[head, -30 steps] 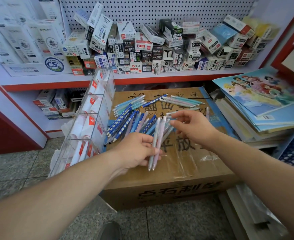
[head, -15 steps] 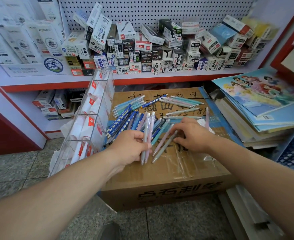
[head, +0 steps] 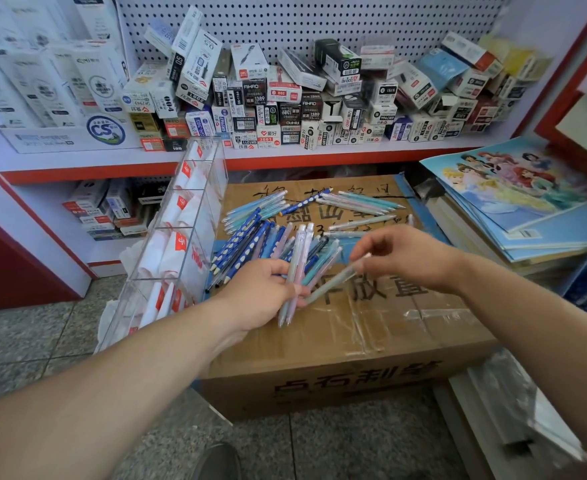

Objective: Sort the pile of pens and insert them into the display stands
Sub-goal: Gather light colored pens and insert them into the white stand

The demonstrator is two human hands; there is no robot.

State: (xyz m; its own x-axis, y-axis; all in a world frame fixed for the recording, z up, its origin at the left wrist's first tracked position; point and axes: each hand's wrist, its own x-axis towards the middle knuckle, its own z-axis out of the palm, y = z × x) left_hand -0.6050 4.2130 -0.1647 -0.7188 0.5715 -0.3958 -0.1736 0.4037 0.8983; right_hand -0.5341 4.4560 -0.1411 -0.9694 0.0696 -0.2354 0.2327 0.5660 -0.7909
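Observation:
A pile of pens, dotted blue ones and pastel ones, lies spread on top of a cardboard box. My left hand grips a small bundle of pale pink and grey pens that stand up out of my fist. My right hand pinches one grey-green pen by its upper end, above the box; its lower tip points at my left fingers. A clear acrylic display stand with several compartments stands at the box's left edge, with white and red paper inserts inside.
A shelf behind the box is heaped with small pen cartons. Stacked colouring books lie to the right. More pastel pens rest at the box's far side. The tiled floor lies to the left.
My right hand has lifted off the pile with one grey-green pen and carried it toward my left hand. My left hand keeps its bundle and has barely shifted.

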